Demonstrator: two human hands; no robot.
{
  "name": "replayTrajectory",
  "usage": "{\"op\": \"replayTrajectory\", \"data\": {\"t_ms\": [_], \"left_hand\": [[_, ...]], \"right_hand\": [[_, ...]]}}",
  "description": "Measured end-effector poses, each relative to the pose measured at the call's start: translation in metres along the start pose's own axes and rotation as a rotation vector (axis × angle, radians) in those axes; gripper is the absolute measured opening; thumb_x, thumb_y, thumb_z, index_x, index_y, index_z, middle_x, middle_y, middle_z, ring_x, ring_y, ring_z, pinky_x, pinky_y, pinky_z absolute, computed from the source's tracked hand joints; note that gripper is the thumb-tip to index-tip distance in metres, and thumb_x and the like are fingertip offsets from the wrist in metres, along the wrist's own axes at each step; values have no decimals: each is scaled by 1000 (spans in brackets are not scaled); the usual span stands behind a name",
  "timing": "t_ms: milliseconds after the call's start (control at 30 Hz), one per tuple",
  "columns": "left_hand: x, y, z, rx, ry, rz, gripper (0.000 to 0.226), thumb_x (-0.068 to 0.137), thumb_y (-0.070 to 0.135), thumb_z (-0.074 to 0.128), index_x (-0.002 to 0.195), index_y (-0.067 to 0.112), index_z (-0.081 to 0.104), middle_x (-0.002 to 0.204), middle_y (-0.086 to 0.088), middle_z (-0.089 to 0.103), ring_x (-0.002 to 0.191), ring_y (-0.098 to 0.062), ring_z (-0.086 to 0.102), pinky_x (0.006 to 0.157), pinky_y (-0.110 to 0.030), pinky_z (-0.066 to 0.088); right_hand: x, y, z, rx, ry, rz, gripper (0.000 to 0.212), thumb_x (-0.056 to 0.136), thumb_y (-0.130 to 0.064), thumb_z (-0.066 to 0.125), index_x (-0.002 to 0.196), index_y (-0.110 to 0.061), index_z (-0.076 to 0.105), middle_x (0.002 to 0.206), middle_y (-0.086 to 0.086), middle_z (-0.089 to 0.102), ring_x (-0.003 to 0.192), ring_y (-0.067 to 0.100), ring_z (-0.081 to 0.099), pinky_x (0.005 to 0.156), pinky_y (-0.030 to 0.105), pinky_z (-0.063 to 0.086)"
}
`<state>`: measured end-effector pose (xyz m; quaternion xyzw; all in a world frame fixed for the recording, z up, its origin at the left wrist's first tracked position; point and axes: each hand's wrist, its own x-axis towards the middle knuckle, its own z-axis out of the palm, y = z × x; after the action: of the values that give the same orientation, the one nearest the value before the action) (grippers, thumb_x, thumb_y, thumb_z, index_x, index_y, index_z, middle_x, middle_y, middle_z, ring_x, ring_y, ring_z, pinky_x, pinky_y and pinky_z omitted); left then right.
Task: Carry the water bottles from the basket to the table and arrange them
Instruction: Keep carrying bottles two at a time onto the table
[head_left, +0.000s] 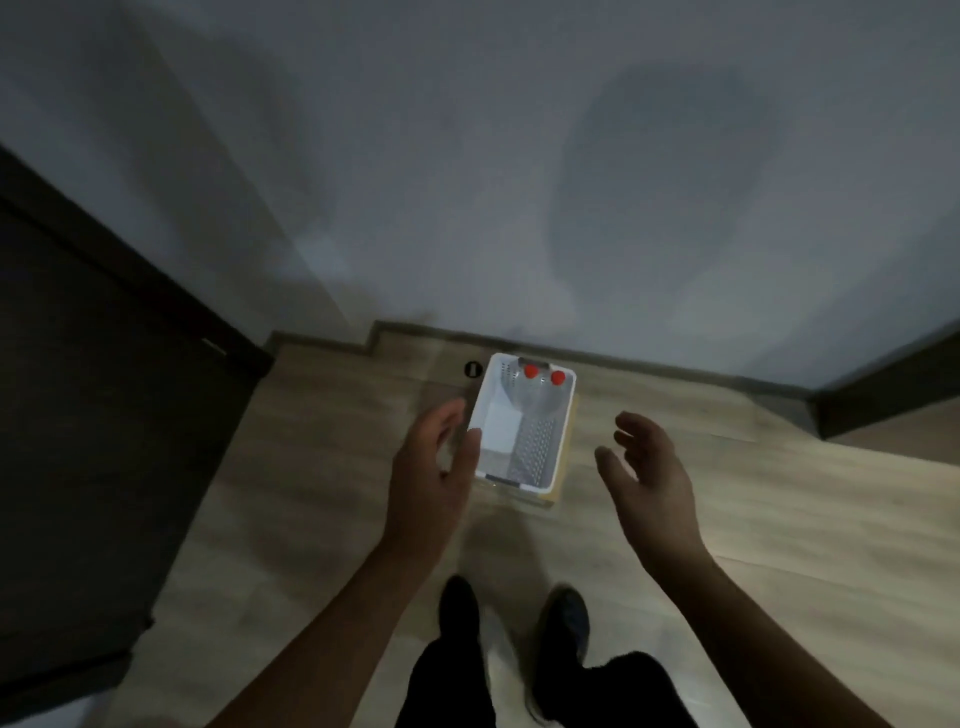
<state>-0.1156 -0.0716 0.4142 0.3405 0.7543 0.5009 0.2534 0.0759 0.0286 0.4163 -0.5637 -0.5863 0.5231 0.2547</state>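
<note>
Pale wood-grain flooring (322, 499) meets a grey plaster wall (467, 182) along a low skirting board, and against that board sits a white perforated plastic basket (563, 441), rectangular, resting on a thin tan board whose edge shows beneath the basket's near and right sides; at the basket's far end stand two clear water bottles, visible mainly by their red caps (531, 371), side by side just under the far handle, their bodies blurred against the mesh; just left of the basket's far corner a small black round object (472, 369) lies on the floor, too small to identify; well to the left of the basket stands a dark door or cabinet front (104, 441). A person stands before the basket, black shoes (460, 608) and dark trousers showing below it; the left hand (434, 467) hovers at the basket's left rim, fingers relaxed and spread, grasping nothing; the right hand (649, 475) hangs to the basket's right, apart from it, fingers loosely bent and empty.
</note>
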Motion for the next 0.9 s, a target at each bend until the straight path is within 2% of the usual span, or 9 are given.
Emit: {"op": "replayTrajectory", "data": {"t_ms": [100,167,267,367,467,633,767,900], "left_hand": [[37,-84,44,-10,-62,26,30,94,34,63,123,37,60,121,18,65,115,0,64,97,-16,51],[56,-143,74,-34,-98,7,31,94,31,64,122,45,60,122,20,66,118,-6,64,98,-20,52],[83,-232,119,-38,-119,36,35,96,26,66,130,28,62,131,8,66,125,-12,62,105,-33,53],[110,-302,159,31,-163,38,43,98,21,67,139,25,55,141,10,58,130,-8,54,106,-28,47],[141,-358,192,104,-174,69,49,97,26,68,144,25,51,149,6,54,134,-12,53,102,-28,47],[184,-392,219,222,-197,119,56,96,30,70,147,22,48,151,1,53,137,-18,52,112,-44,46],[187,-384,227,218,-209,98,52,96,25,69,144,16,52,145,-1,58,133,-20,56,104,-31,45],[186,-385,233,225,-211,106,48,98,27,66,143,18,52,143,0,59,128,-17,58,99,-29,44]], "right_hand": [[47,67,30,-27,59,-15,51,93,-18,68,142,-18,51,142,1,57,129,18,55,105,31,43],[78,120,51,-21,90,-14,50,94,-17,67,141,-19,50,142,0,57,129,18,55,110,36,44],[124,197,85,-20,90,-37,52,94,-16,67,143,-18,49,143,0,55,129,17,54,112,39,44],[169,263,116,-48,83,-91,55,94,-20,67,145,-20,47,145,1,54,131,17,53,109,34,44],[212,308,140,-107,75,-178,58,93,-24,69,146,-22,45,148,1,52,134,19,51,107,35,44],[251,341,154,-145,126,-290,60,94,-25,68,148,-21,43,149,1,51,127,10,48,104,34,43],[251,340,148,-126,182,-252,63,94,-27,68,150,-18,40,151,3,50,134,17,50,107,35,43],[241,342,155,-149,181,-294,59,93,-25,68,147,-18,45,147,1,53,131,16,52,104,33,43]]}}
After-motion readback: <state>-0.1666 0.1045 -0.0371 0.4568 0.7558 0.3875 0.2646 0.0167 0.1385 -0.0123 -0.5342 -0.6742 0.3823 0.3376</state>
